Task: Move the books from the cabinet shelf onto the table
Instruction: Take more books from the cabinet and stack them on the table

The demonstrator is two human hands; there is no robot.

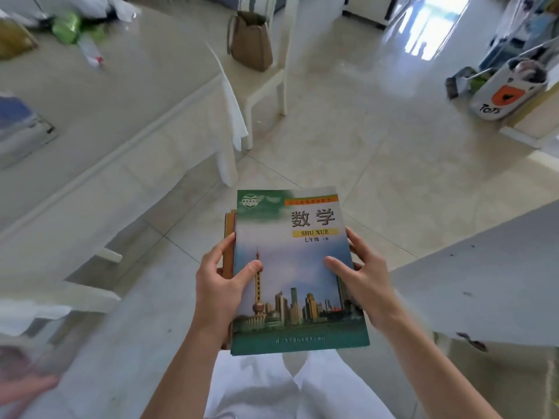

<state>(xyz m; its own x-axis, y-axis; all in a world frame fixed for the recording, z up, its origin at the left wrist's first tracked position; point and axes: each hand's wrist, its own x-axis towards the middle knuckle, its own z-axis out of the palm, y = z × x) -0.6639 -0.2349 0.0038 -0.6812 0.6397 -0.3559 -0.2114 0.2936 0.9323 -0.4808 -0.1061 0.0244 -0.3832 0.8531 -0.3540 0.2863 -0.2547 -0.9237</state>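
I hold a small stack of books (290, 267) flat in front of me, above the tiled floor. The top one is a green and blue maths textbook with a city skyline on its cover; orange book edges (229, 225) stick out beneath it on the left. My left hand (222, 288) grips the stack's left edge, thumb on the cover. My right hand (364, 276) grips the right edge, thumb on the cover too. The table (127, 95), under a cream cloth, lies to my left. The cabinet shelf is out of view.
On the table lie a green bag (67, 27), a plastic bottle (90, 51) and a bluish stack (15, 119) at its left edge. A white chair (266, 83) with a brown bag (252, 40) stands beyond the table. A grey surface (490, 273) is at my right; bags (508, 89) sit at the far right.
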